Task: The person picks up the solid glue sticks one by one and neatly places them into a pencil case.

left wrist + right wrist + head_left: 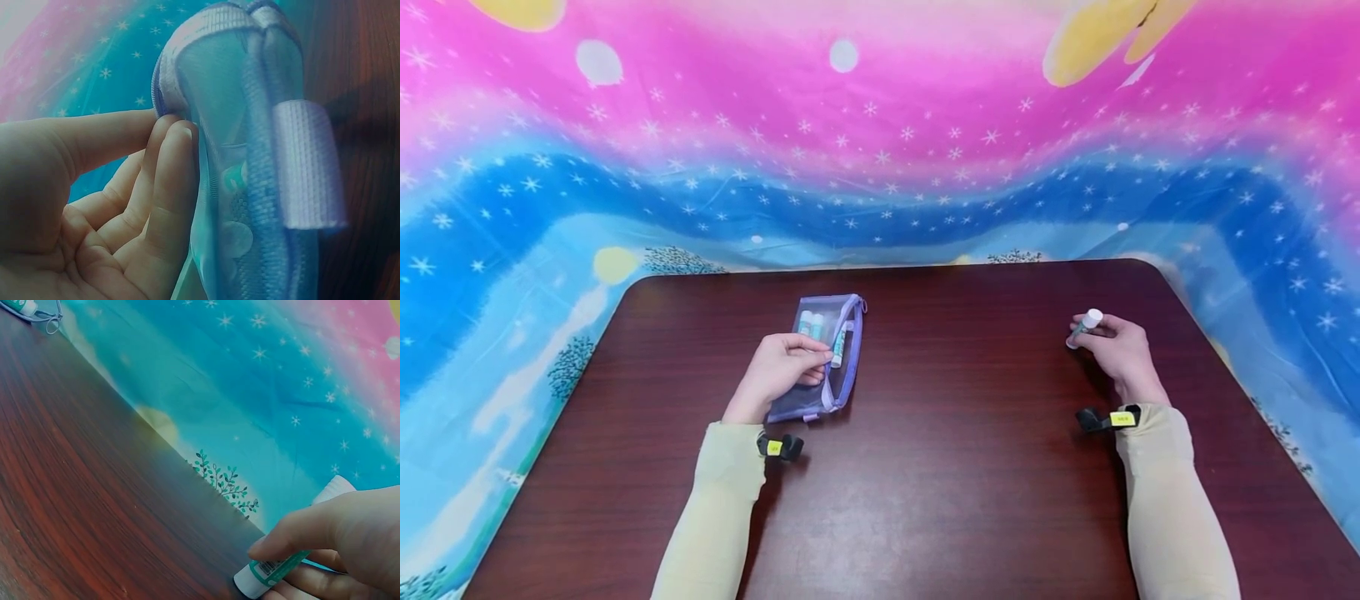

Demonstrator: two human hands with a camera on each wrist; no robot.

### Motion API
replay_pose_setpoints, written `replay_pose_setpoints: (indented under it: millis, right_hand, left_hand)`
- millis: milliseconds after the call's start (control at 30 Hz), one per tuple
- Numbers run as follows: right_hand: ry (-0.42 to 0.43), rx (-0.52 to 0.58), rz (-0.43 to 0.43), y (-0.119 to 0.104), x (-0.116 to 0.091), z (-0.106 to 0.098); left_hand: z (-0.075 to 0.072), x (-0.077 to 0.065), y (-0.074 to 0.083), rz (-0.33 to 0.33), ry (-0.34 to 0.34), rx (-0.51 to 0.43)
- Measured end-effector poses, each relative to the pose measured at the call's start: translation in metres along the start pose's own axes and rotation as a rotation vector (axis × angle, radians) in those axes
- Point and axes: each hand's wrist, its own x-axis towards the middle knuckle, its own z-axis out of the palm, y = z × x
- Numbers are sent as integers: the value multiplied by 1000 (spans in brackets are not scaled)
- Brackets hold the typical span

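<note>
A purple mesh zip pouch [848, 379] lies left of the middle on the table, its zipped side gaping toward the right. My left hand [786, 364] pinches the edge of its opening between thumb and fingertips; the left wrist view shows the mesh wall [219, 87] lifted there. Inside the pouch are white-and-green glue sticks [817, 325], two side by side and another glue stick [838, 348] showing at the opening. Far to the right, my right hand [1126, 354] grips one glue stick [1086, 326], tilted, white cap up, its lower end [251, 584] close over the tabletop.
The dark wood table [940, 467] has rounded far corners. A patterned pink-and-blue cloth [880, 183] hangs right behind it and along both sides. Each wrist wears a black camera strap [781, 447]. A fabric tab [309, 164] sticks out from the pouch's near end.
</note>
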Motion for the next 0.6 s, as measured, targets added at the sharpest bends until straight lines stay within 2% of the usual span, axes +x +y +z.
replay_pose_setpoints:
  millis: [367, 600]
  right_hand:
    - [6, -18, -16, -2, 2, 3]
    - [5, -21, -10, -6, 2, 7]
  left_hand:
    - [2, 0, 0, 6, -11, -36]
    - [1, -1, 0, 10, -6, -15]
